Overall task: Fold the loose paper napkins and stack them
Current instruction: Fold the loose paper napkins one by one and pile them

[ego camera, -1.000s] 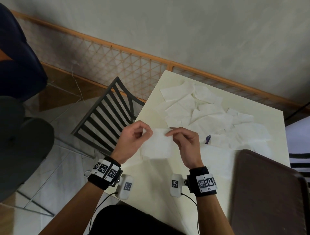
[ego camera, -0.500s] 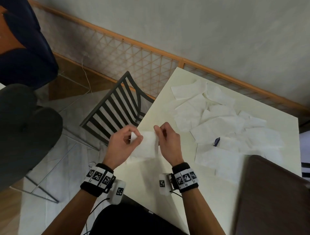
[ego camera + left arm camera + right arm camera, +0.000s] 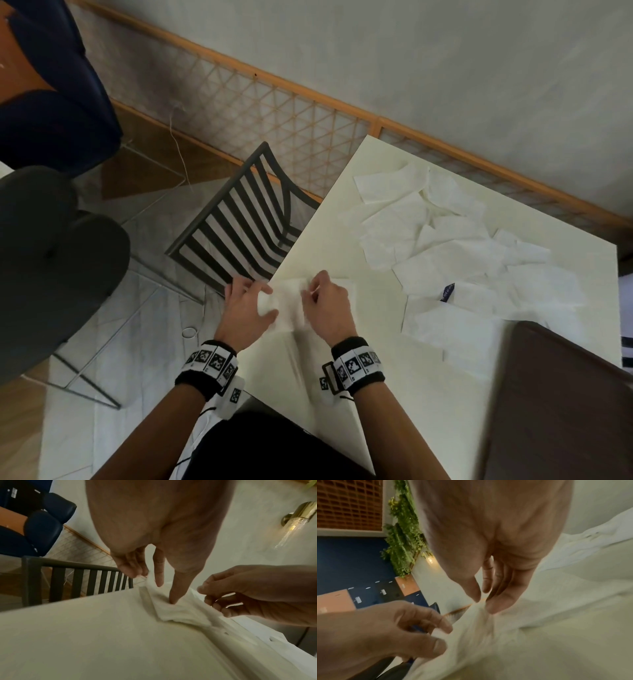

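A white paper napkin (image 3: 289, 305) lies partly folded at the left edge of the cream table (image 3: 342, 394), between my two hands. My left hand (image 3: 267, 301) holds its left side: in the left wrist view the thumb tip (image 3: 173, 601) presses the napkin (image 3: 180, 613) onto the table while the fingers (image 3: 135, 569) meet its raised edge. My right hand (image 3: 310, 294) pinches the napkin's right edge, and in the right wrist view its thumb and fingertips (image 3: 493, 608) bunch the paper (image 3: 488, 635). A heap of loose napkins (image 3: 445, 257) covers the table's far right.
A small blue label (image 3: 447, 293) lies among the loose napkins. A dark brown chair back (image 3: 565, 404) stands at the table's right front. A black slatted chair (image 3: 239, 233) sits just left of the table, with a round dark seat (image 3: 51, 246) farther left.
My hands have drawn closer together and come down to the table's left edge. The napkin between them has become narrower and now touches the table.
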`<state>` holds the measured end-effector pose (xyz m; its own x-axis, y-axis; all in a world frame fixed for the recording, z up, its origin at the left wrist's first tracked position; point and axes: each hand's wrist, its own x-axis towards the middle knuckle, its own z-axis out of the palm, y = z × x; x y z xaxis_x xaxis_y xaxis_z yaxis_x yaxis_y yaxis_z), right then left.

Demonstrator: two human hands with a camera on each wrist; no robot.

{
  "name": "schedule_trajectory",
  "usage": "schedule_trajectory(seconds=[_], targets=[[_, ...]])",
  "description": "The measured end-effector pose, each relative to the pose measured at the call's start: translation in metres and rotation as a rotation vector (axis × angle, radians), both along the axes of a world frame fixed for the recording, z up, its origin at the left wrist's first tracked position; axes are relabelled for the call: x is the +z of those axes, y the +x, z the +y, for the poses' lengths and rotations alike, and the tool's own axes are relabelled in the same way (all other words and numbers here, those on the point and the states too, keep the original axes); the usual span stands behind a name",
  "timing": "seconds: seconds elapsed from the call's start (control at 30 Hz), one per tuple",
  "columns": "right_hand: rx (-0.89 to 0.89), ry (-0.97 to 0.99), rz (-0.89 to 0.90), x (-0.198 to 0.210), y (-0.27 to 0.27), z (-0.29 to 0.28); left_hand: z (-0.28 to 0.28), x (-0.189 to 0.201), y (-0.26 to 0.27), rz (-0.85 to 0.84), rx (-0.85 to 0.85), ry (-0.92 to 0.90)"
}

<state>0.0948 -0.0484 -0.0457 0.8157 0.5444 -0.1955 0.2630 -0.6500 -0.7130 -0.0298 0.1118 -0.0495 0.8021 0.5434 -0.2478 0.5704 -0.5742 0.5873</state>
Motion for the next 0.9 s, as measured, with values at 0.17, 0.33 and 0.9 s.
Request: schedule_trajectory(seconds=[0.17,0.33,0.9], targets=[[-0.082,-0.301,-0.19,-0.004,0.033,-0.037,-0.004,0.013,0.003,-0.06,-0.038,0.101],[-0.201,-0.138,-0.052,-0.011,0.054,-0.073,-0.017,0.026,0.021,-0.148,-0.108,0.053],[-0.359,-0.003,-0.165,0.026,0.046,-0.141,-0.09,0.036,0.107,-0.22,-0.537,-0.146]])
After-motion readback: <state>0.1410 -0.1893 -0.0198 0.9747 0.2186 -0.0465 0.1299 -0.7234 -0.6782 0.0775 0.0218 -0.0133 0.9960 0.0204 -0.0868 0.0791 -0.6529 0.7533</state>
